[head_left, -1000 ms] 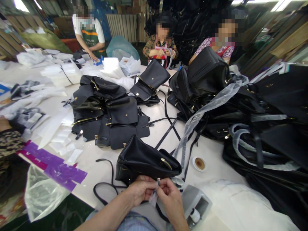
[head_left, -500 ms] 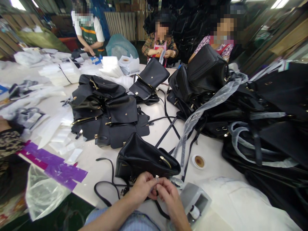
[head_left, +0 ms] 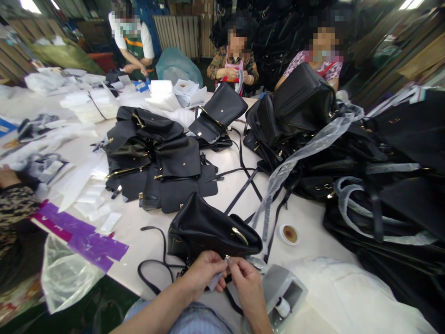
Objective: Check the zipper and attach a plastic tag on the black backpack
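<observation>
Item: small metal fitting [head_left: 227,258] on soft black leather handbag [head_left: 208,227], twelve o'clock; my left hand [head_left: 205,273] and right hand [head_left: 245,280] pinch it (best kept taut, steady)

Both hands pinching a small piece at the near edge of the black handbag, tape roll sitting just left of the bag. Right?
Not quite. The head view shows the tape roll right of the black handbag, not left. Both hands, left hand and right hand, do pinch a small piece at its near edge.

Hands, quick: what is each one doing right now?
Left hand: pinched shut on the small clear wrap at the black bag.
Right hand: pinched shut on the same wrap.
</observation>
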Motion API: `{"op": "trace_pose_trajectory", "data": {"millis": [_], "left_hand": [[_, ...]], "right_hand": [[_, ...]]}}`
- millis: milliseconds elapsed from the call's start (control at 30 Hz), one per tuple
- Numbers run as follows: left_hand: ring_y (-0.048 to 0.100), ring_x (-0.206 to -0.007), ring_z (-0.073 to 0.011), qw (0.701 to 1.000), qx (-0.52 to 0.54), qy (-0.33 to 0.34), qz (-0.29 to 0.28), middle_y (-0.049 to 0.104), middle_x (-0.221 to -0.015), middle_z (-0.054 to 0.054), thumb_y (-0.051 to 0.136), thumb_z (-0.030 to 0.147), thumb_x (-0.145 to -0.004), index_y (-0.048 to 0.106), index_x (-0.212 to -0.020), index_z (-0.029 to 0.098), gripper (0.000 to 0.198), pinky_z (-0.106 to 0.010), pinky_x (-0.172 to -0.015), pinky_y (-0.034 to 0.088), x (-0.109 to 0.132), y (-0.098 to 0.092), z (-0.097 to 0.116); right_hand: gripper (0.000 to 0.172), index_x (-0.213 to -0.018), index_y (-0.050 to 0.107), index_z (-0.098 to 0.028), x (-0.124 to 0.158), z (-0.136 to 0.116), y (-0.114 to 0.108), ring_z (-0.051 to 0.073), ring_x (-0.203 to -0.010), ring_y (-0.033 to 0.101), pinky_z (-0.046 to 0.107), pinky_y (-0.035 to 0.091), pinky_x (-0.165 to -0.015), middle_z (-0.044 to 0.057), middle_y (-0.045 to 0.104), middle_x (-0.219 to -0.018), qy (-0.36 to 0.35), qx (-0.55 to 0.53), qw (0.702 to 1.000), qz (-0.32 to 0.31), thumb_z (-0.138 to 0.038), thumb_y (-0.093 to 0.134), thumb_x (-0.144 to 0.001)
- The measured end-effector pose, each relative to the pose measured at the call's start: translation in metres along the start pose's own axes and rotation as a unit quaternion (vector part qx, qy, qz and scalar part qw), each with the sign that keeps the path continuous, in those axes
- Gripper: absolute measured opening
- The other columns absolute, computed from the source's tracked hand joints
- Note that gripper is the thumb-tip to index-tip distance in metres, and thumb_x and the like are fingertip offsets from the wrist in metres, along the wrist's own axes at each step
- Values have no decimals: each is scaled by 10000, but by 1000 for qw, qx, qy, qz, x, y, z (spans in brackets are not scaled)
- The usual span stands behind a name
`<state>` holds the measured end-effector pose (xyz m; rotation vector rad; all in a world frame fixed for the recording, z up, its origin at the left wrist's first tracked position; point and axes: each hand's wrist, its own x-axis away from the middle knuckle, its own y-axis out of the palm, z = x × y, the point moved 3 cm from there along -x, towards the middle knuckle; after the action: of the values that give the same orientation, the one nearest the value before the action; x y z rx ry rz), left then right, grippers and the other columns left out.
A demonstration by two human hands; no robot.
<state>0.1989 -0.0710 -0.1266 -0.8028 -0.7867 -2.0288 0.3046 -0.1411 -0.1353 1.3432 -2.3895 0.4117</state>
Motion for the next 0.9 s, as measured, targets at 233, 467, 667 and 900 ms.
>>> {"op": "trace_pose_trajectory", "data": {"millis": [233, 467, 667, 900], "left_hand": [[614, -503, -138, 1000, 7, -7, 7, 671, -642, -20, 799, 466, -527, 492, -738, 173, 474, -250, -485, 470, -1, -1, -3], [576, -433, -133, 1000, -24, 15, 9, 634, -550, -11, 763, 463, -512, 486, -649, 179, 420, -222, -407, 391, 0, 1, 2], [595, -476, -136, 1000, 29, -7, -6, 654, -581, -19, 798, 473, -503, 528, -681, 162, 449, -257, -480, 466, 4, 2, -1], [629, -543, -160, 998, 56, -21, 6, 676, -633, -55, 819, 590, -457, 545, -718, 151, 580, -270, -523, 485, 6, -1, 0]], "right_hand": [[287, -622, 671, -176, 1, -17, 0, 128, -492, 418, 248, 335, -494, -21, 521, -503, 36, -39, 998, -21, -447, 611, -694], [274, -609, 653, -160, 3, -20, 2, 98, -442, 342, 233, 240, -442, -25, 501, -483, 105, -106, 988, -52, -432, 627, -627], [278, -480, 530, -198, 0, -20, 5, 105, -452, 331, 246, 258, -455, -45, 426, -445, 93, -97, 991, -15, -424, 599, -627], [201, -529, 587, -200, -1, -14, 7, 136, -499, 409, 263, 327, -512, -27, 507, -480, 74, -59, 995, -6, -366, 599, -643]]}}
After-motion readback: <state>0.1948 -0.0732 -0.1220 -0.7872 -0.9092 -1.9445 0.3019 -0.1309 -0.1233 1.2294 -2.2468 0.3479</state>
